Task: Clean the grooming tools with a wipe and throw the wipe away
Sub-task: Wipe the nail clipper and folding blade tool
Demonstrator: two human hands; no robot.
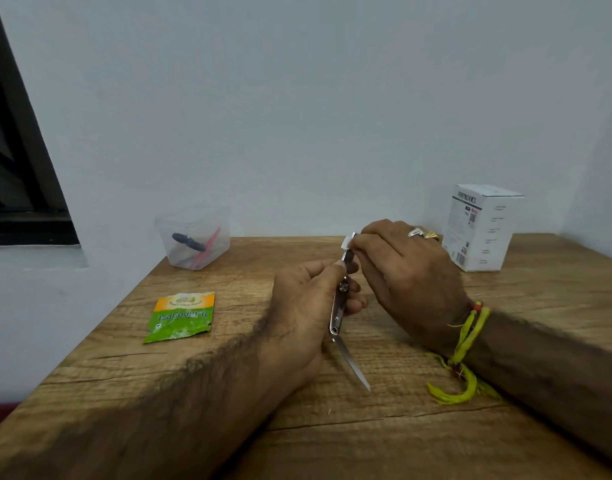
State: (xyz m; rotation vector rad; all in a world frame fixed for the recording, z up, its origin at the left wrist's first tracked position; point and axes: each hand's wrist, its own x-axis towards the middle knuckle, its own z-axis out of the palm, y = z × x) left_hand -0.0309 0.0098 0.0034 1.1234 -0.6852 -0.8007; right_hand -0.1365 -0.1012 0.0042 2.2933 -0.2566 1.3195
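Head view: nail clipper under wipe, both hands engaged

Head view shows your left hand (306,306) curled round a metal nail clipper (340,306), thumb and fingers closed on its body, held above the wooden table (384,427). The clipper stands roughly upright and slightly tilted; its thin file blade (355,367) is swung out and points down toward the table and toward you.

Your right hand (406,275) pinches a small white wipe (349,241) between thumb and fingertips, pressed against the clipper's upper end. Two rings sit on that hand, and yellow-green threads (465,344) are tied at the wrist.

A green and orange sachet (181,317) lies flat on the table, left of your left hand and well apart from it; whether it is torn open cannot be told. A clear plastic tub (195,237) stands at the table's far left edge by the wall, holding a dark tool and a pink one. A white carton (481,226) stands at the far right, just behind your right hand
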